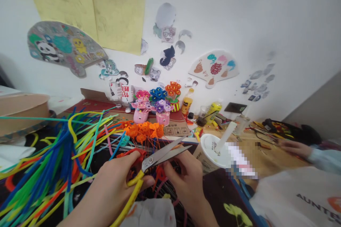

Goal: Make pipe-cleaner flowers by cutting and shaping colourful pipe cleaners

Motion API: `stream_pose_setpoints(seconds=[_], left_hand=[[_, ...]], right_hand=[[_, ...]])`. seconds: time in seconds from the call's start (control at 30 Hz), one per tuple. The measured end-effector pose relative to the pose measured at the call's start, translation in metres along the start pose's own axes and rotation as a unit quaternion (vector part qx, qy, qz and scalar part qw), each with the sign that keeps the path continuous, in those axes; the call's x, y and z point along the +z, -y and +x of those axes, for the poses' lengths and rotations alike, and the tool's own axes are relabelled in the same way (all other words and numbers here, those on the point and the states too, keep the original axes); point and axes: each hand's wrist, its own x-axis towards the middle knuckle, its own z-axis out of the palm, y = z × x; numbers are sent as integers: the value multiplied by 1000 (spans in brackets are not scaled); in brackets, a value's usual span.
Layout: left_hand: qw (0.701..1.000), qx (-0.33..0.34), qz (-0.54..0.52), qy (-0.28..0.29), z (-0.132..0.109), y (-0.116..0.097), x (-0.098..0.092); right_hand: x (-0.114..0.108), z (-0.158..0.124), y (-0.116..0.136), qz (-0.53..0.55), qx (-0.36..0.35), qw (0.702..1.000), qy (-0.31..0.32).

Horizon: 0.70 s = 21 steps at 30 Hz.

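A pair of scissors (157, 158) with yellow handles lies across my left hand (114, 177), which is closed around the handles. Its blades are parted and point up to the right, over the fingers of my right hand. An orange-red fuzzy piece (133, 153) shows by my left thumb. My right hand (188, 177) is pinched together below the blades, with an orange pipe cleaner (160, 173) at its fingertips; the blades partly cover the grip. Just beyond both hands stands a cluster of orange pipe cleaner flowers (144, 131) on thin stems.
Loose coloured pipe cleaners (53, 163) are heaped at left. Potted fuzzy flowers (141, 115) stand by the wall. A lidded cup (213, 149) with a straw is beyond my right hand. At far right, another person's hand (295, 148) rests near a white bag (298, 195).
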Motion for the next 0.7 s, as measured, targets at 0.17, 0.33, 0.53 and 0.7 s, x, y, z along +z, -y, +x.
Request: stream_pose_setpoints(seconds=[0.17, 0.33, 0.53, 0.7], left_hand=[[1000, -5, 20, 11, 0, -3, -2], [1000, 1, 15, 15, 0, -6, -4], [1000, 8, -3, 27, 1, -9, -2], [999, 10, 15, 29, 0, -7, 0]], right_hand=[[1, 0, -1, 3, -7, 1000, -1], [1, 0, -2, 6, -13, 1000, -1], [0, -1, -2, 15, -11, 1000, 9], [0, 0, -1, 7, -22, 1000, 4]])
